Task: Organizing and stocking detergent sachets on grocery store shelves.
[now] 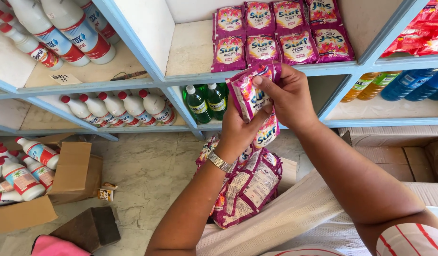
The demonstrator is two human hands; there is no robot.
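**Sachets going up, a lapful left**

We pinch a strip of purple-pink plastic detergent sachets [251,97] in both hands: right hand [289,97] curled over the top, left hand [238,132] gripping below. At twelve o'clock, matching sachets [280,35] fill half the pale-blue shelf [257,73]. At six o'clock, more packets [247,187] wait on our lap.

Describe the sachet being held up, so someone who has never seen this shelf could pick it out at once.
Start at the blue-framed shelf with its row of pink sachets in the upper middle compartment. Just below and in front of that row, the left hand and right hand pinch one pink sachet. Unlike the shelved ones, it is raised in the air, with more hanging below it.
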